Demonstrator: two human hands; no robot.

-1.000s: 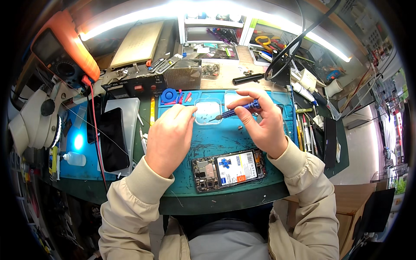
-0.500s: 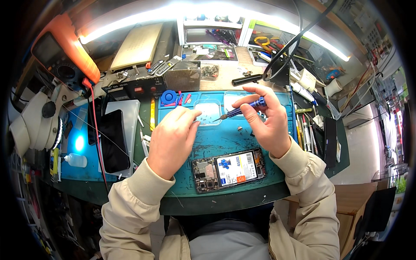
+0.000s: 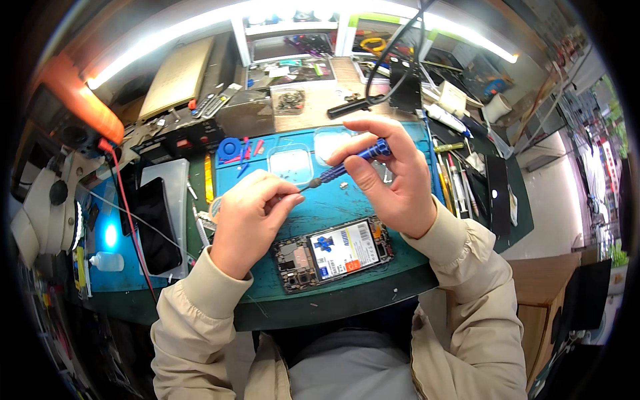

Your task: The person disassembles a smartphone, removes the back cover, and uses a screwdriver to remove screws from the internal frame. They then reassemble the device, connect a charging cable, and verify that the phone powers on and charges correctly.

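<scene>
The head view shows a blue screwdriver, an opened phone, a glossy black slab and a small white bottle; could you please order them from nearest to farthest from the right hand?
1. Blue screwdriver: held in the right hand.
2. Opened phone: just below the hand in the picture.
3. Glossy black slab: well to the left.
4. Small white bottle: farther left still.

The right grip [image 3: 400, 183] holds a blue screwdriver [image 3: 333, 173].

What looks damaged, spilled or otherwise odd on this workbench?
The blue mat looks worn: dark marks or scratches show beyond the opened phone. The phone's battery and inner parts lie bare, unlike a closed phone. I see no spill.
</scene>
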